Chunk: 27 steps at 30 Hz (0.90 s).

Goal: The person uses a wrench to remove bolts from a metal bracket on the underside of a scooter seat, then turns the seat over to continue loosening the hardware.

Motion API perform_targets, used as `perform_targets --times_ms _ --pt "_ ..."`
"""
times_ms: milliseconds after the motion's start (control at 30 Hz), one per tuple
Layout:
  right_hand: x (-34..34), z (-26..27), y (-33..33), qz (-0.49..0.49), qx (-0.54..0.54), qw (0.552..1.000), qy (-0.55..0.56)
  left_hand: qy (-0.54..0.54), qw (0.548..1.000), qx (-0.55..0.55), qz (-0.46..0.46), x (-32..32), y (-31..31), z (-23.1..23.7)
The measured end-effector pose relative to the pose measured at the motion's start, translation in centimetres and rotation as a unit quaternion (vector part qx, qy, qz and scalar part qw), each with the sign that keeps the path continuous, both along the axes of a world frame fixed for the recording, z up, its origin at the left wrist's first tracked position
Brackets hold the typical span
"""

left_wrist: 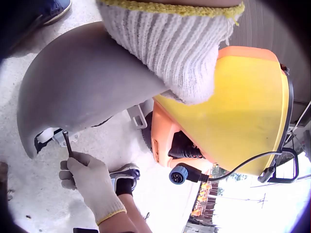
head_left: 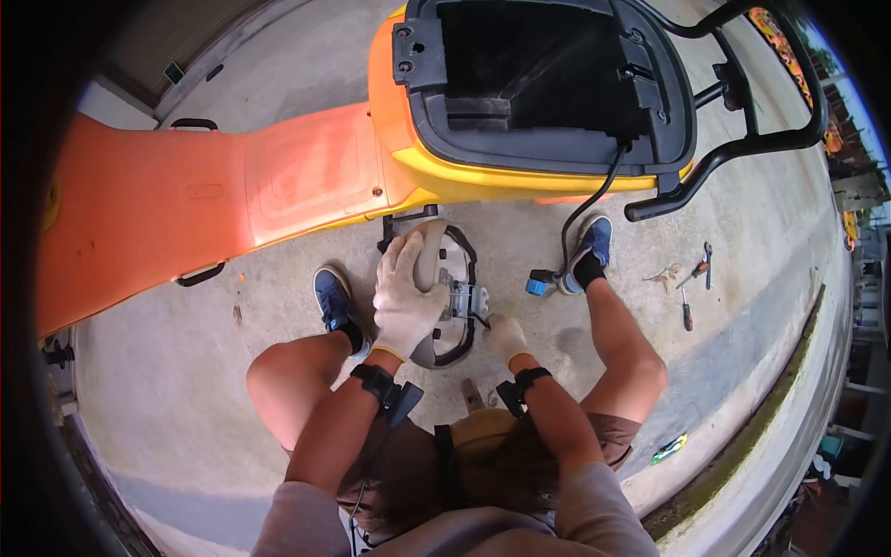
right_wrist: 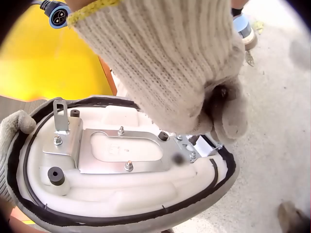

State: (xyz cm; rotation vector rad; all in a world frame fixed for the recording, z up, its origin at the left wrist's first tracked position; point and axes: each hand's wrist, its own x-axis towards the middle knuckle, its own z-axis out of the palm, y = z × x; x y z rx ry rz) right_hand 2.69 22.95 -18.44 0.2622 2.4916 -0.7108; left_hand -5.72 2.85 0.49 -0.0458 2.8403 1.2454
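Note:
A grey scooter seat (left_wrist: 73, 77) is tipped on edge between the person's legs. Its white underside (right_wrist: 131, 196) carries a metal bracket plate (right_wrist: 87, 162), bolts and black rubber stops. The gloved left hand (head_left: 406, 297) grips the seat, its fingers over the rim in the right wrist view. Close to the hinge bracket (head_left: 464, 300) at one end of the seat is the gloved right hand (head_left: 506, 337). It holds a slim dark metal tool (left_wrist: 67, 143), whose tip reaches the bracket in the left wrist view. The right fingertips are partly hidden in the right wrist view.
An orange and yellow scooter body (head_left: 306, 167) stands ahead, its black storage compartment (head_left: 548, 65) uncovered. A cable with a blue connector (head_left: 538, 282) hangs from it. Hand tools (head_left: 696, 272) lie on the concrete at right, and a small green packet (head_left: 669, 449) lies nearer.

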Motion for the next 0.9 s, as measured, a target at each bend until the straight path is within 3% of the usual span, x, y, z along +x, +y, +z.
perform_targets --times_ms 133,567,633,833,900 --pt "0.4 -0.4 -1.2 -0.042 -0.034 0.998 0.02 0.008 1.0 -0.004 -0.002 0.1 -0.1 -0.3" --pt "0.3 1.1 -4.4 -0.03 -0.067 0.997 -0.024 0.017 0.999 -0.038 -0.002 0.0 0.4 -0.2" --pt "-0.1 1.2 -5.1 -0.075 -0.09 0.993 -0.023 0.014 0.999 -0.032 -0.001 0.0 0.4 -0.2" --pt "-1.1 1.3 -5.8 -0.04 -0.102 0.993 -0.049 0.006 1.0 -0.012 0.002 -0.1 0.6 -0.2" --pt "-0.6 -2.1 -5.6 -0.018 -0.121 0.992 -0.035 0.004 1.0 -0.017 0.006 -0.2 0.7 0.4"
